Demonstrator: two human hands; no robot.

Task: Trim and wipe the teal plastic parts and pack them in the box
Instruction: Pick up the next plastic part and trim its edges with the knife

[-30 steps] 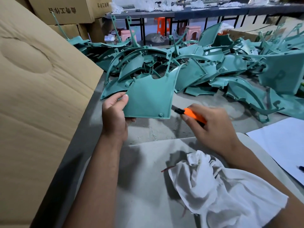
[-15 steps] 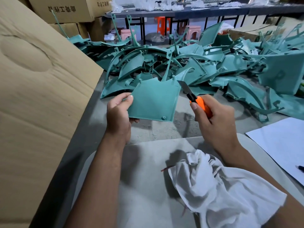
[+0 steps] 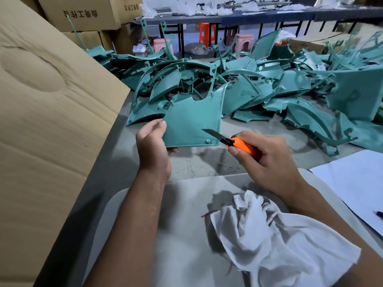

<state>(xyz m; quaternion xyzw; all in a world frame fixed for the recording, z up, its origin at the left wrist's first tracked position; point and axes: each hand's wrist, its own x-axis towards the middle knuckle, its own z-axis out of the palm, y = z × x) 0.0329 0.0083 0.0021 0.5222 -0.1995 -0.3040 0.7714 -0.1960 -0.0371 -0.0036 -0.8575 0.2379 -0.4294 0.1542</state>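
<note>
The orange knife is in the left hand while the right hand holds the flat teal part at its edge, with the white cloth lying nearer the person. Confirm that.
Not quite: the hands are swapped. In the head view the right hand grips the orange knife, and the left hand holds the flat teal part at its edge. The white cloth does lie nearer the person.

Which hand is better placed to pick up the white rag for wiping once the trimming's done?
The right hand, probably: the rag lies just under its wrist, though it must first drop the knife. The left hand holds the teal part.

Factory workshop: heaped teal plastic parts point(image 3: 244, 88), stacked cartons point(image 3: 83, 13), workbenches point(image 3: 248, 17).
</note>
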